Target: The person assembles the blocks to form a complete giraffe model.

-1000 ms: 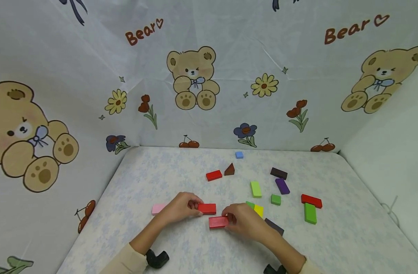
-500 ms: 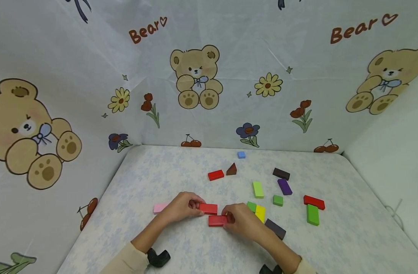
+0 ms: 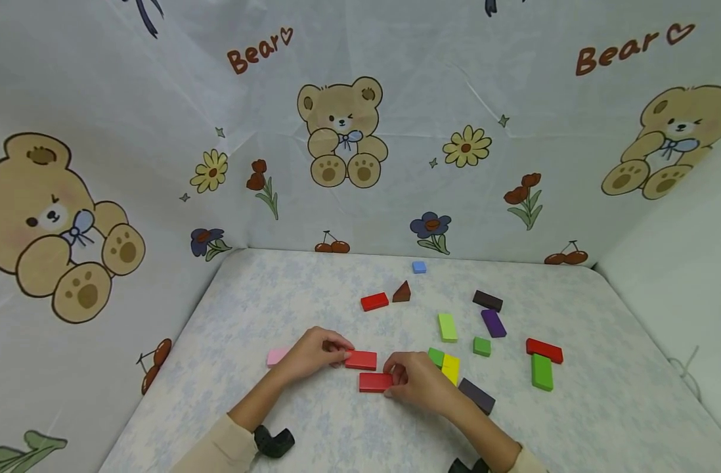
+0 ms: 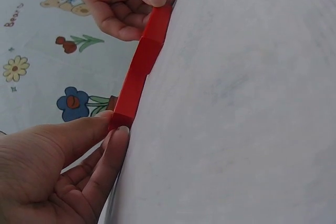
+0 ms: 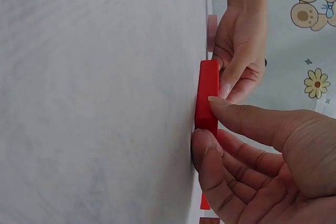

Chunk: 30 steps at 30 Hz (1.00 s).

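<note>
Two red rectangular blocks lie nearly parallel on the table, one a little farther back than the other. My left hand [image 3: 313, 353] pinches the left end of the farther red block [image 3: 362, 360] between thumb and finger. In the head view, my right hand [image 3: 422, 381] holds the right end of the nearer red block [image 3: 373, 382]. The right wrist view shows the right thumb and a curled finger on either side of that block [image 5: 207, 95]. A narrow gap separates the two blocks in the head view.
Beside the left hand lies a pink block [image 3: 277, 357]. Green [image 3: 435, 357], yellow [image 3: 450, 369] and dark grey [image 3: 477, 395] blocks sit close by the right hand. A brown triangular block [image 3: 402, 292] and a red block [image 3: 375, 301] lie farther back. Several others are scattered rightward.
The nearer red block has shifted slightly left and straightened, moving with my right hand. My left fingers have moved slightly toward the back of their block. The head view has shifted a little.
</note>
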{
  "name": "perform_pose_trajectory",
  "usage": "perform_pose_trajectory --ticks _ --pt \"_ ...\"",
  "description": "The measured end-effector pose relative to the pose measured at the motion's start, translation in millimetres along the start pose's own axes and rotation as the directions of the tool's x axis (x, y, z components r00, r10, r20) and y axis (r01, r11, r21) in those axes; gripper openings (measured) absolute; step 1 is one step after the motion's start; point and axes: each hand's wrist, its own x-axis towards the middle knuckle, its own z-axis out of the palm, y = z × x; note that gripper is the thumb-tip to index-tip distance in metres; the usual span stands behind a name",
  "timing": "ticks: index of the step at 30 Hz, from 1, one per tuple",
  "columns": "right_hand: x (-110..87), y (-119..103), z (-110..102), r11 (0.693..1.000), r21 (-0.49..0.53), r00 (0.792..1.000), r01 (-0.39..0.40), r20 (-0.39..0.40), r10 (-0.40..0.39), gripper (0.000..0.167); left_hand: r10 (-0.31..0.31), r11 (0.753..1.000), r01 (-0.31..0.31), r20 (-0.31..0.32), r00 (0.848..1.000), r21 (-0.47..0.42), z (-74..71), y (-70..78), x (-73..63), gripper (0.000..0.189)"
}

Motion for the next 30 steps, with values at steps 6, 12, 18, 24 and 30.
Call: perform_pose_trajectory --ticks 6,12,18,24,30 --pt "1.1 1.4 0.5 1.0 0.005 1.0 -0.014 -0.011 0.014 0.026 -0.011 0.999 0.011 -0.002 1.0 -0.049 2.2 -0.1 -0.5 0.015" --pt "5.0 0.8 3.6 1.0 -0.003 0.999 0.025 -0.03 -0.025 0.025 -0.039 0.998 0.038 -0.02 0.999 -0.048 2.9 0.0 -0.1 0.013" --pt "10.2 -2.2 6.7 0.998 -0.022 0.998 0.055 -0.029 -0.056 0.02 -0.036 0.999 0.035 -0.025 0.999 -0.038 2.1 -1.5 0.5 0.013" --pt "16.2 -5.5 9.4 0.997 -0.023 0.998 0.069 -0.011 -0.069 0.022 -0.037 0.998 0.036 -0.011 0.999 -0.06 1.9 -2.4 0.9 0.015" --pt "20.1 -6.4 12.7 0.996 -0.021 0.996 0.083 -0.014 -0.083 0.022 -0.042 0.998 0.042 -0.005 0.999 -0.046 1.5 -1.4 1.7 0.014"
